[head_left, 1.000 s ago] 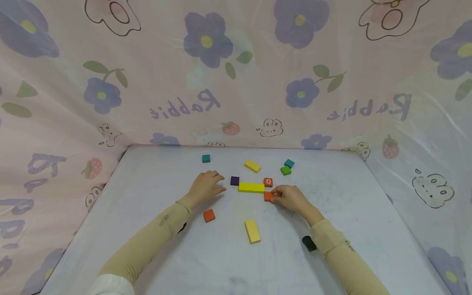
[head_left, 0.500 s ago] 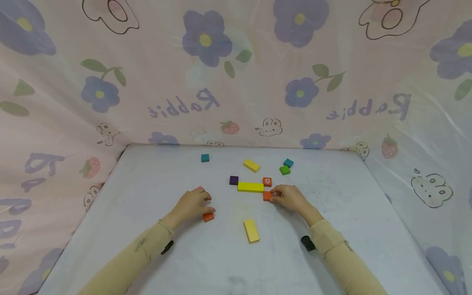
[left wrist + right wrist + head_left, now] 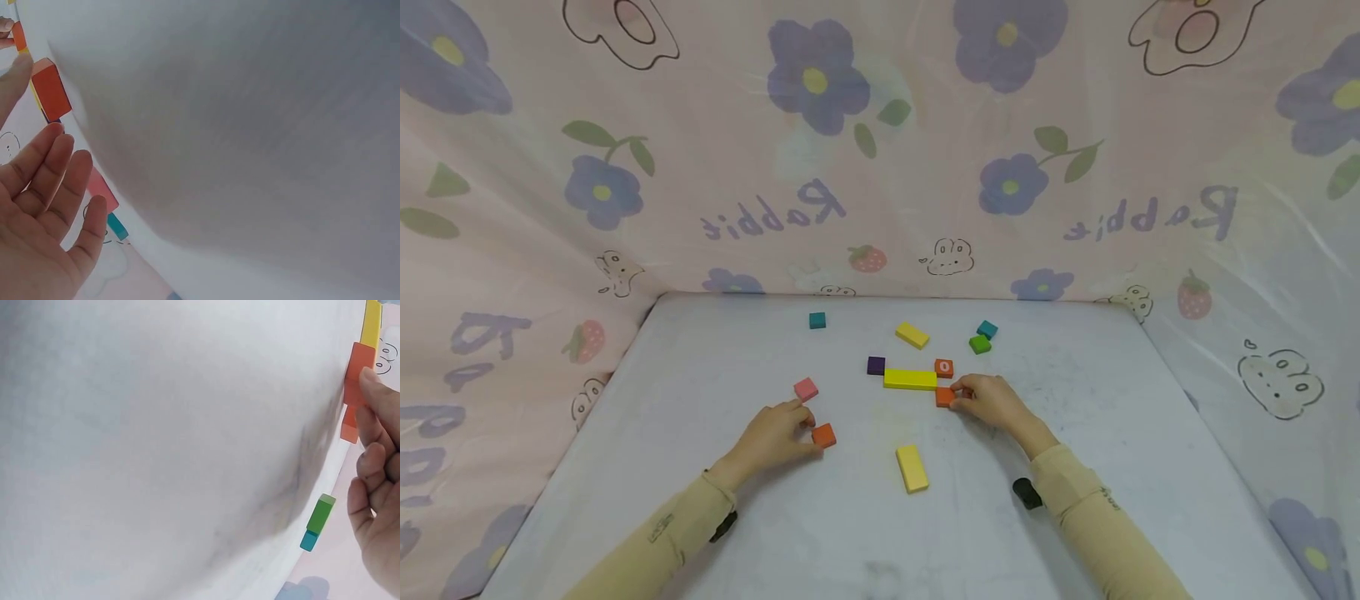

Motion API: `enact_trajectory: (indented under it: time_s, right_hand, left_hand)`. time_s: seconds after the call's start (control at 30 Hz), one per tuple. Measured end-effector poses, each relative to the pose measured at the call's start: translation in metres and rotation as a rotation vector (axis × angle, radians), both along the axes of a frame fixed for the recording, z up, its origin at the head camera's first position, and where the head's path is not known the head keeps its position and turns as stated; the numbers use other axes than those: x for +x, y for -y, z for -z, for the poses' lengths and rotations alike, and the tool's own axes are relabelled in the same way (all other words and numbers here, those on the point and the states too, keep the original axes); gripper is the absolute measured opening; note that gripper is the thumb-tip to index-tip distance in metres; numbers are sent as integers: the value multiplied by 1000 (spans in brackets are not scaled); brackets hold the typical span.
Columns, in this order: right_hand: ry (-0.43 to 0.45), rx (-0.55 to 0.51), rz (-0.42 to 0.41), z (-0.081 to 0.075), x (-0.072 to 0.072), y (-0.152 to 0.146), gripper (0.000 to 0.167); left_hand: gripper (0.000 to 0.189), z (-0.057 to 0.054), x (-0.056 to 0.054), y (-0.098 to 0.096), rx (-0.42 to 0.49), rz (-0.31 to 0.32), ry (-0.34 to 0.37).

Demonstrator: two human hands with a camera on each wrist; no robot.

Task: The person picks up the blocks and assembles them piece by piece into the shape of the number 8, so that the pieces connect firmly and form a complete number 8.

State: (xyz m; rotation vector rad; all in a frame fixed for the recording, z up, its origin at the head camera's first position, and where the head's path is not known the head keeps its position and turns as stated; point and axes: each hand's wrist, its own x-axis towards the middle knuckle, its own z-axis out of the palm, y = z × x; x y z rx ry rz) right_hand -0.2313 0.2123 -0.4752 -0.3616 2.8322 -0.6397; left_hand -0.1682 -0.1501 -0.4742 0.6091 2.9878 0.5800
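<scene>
In the head view, my left hand [image 3: 772,437] is at an orange block [image 3: 823,436], thumb and fingers spread on either side of it. The left wrist view has that orange block [image 3: 52,90] between the thumb and the fairly straight fingertips, not visibly gripped. A pink block [image 3: 806,389] lies just beyond the left fingers. My right hand [image 3: 992,402] pinches another orange block [image 3: 945,397] by its right side. This block touches the right end of a long yellow block [image 3: 910,379]. A third orange block [image 3: 944,368], marked 0, and a dark purple block [image 3: 876,366] lie at the yellow block's ends.
Behind lie a short yellow block [image 3: 912,335], a green block [image 3: 980,344] and two teal blocks, one at the left [image 3: 817,320] and one at the right [image 3: 987,330]. Another yellow block [image 3: 912,468] lies nearer, on the white table [image 3: 865,533]. Patterned cloth walls [image 3: 880,167] surround it.
My left hand has moved back toward me and left, from near the purple block to the loose orange block, uncovering the pink block. The right hand stays in place.
</scene>
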Motion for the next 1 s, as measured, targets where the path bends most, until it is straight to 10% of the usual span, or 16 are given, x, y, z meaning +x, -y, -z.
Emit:
enact_trajectory:
  time_s: [1.0]
  right_hand:
    - [-39, 27, 1, -3, 4, 3, 29]
  left_hand:
    - [21, 1, -8, -11, -27, 46, -69]
